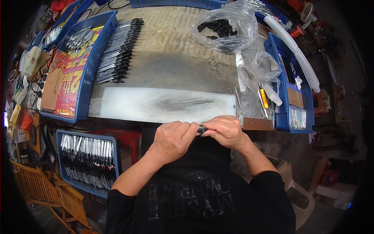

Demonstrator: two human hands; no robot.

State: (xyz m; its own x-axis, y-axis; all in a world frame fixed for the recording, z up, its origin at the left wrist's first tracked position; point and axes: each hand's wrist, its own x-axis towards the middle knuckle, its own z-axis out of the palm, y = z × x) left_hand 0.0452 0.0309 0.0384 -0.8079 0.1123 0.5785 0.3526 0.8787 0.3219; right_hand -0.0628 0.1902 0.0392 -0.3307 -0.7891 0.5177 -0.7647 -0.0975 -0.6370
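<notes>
A small black cylindrical piece (201,129) is sitting at the centre of the frame, just below the near edge of a white board (128,105). The left hand (175,138) is grasping one end of it with curled fingers; the right hand (225,132) is pinching the other end between thumb and forefinger. The board is lying flat along the near edge of the workbench (167,23) and is showing dark smudges. Beyond it, small metal pieces (214,65) are lying loose, and a clear plastic bag (246,33) is holding black parts (220,28) at upper right. A yellow-handled tool (264,98) is resting right of the board, beside a blue tray (304,130). At upper left, a row of pens (120,50) is lying beside another blue tray (91,66). A blue bin (87,134) is holding many more pens at lower left.
</notes>
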